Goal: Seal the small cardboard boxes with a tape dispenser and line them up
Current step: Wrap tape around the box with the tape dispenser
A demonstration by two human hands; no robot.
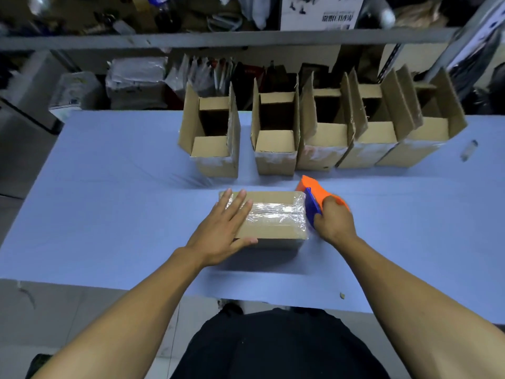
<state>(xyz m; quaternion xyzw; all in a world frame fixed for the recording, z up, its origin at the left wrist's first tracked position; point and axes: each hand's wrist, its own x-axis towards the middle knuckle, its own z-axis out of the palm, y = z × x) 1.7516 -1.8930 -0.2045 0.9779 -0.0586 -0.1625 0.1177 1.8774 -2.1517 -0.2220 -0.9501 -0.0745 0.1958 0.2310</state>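
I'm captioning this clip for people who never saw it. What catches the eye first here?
The orange and blue tape dispenser, gripped by the right hand at the right end of the taped box mid-table. The left hand lies flat on that box. Behind, five open boxes stand in a row.

closed cardboard box point(269, 214) lying flat near the table's front, clear tape strip point(276, 212) running along its top seam, orange-and-blue tape dispenser point(314, 199) sitting at its right end, five open boxes point(276, 132) standing upright in a row behind, flaps up
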